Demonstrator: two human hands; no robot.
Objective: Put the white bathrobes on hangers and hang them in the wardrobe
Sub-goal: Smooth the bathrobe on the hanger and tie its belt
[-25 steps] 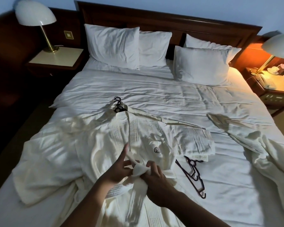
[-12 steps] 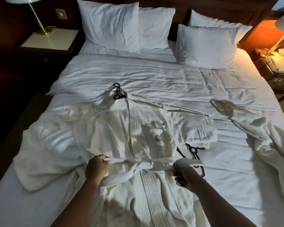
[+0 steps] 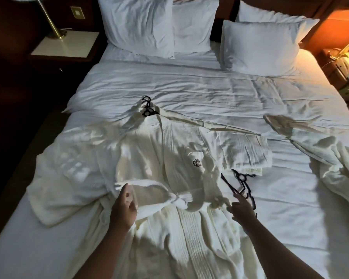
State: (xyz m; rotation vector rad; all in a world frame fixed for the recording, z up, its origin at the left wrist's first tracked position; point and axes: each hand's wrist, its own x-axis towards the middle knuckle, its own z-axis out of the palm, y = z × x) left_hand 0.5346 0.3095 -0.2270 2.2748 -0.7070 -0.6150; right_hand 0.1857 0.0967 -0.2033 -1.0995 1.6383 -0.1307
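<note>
A white bathrobe (image 3: 169,158) lies face up across the bed, with the black hook of a hanger (image 3: 147,106) sticking out at its collar. Its belt (image 3: 149,183) is knotted at the waist. My left hand (image 3: 123,208) hovers at the belt's left loop with fingers relaxed, holding nothing. My right hand (image 3: 242,210) is just right of the knot, fingers spread and blurred, also holding nothing. A second black hanger (image 3: 241,184) lies on the sheet beside my right hand. A second white bathrobe (image 3: 322,158) is crumpled at the bed's right side.
Several white pillows (image 3: 258,45) lean on the dark headboard. A nightstand with a brass lamp (image 3: 65,43) stands left of the bed. Another lit nightstand (image 3: 343,63) is on the right. The dark floor runs along the left edge of the bed.
Both hands pulled the belt ends apart to tighten the knot, then let go. They now sit open near the waist. The view has tilted down towards the bed.
</note>
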